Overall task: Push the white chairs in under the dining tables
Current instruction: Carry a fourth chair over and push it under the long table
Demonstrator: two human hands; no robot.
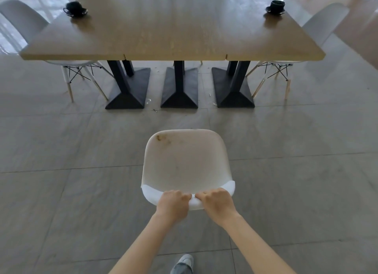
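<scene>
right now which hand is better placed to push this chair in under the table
Neither alone: the left hand and right hand both grip the top of the white chair backrest, side by side near its centre. The chair faces the middle of the dining table, so pushing with both should keep it straight.
</scene>
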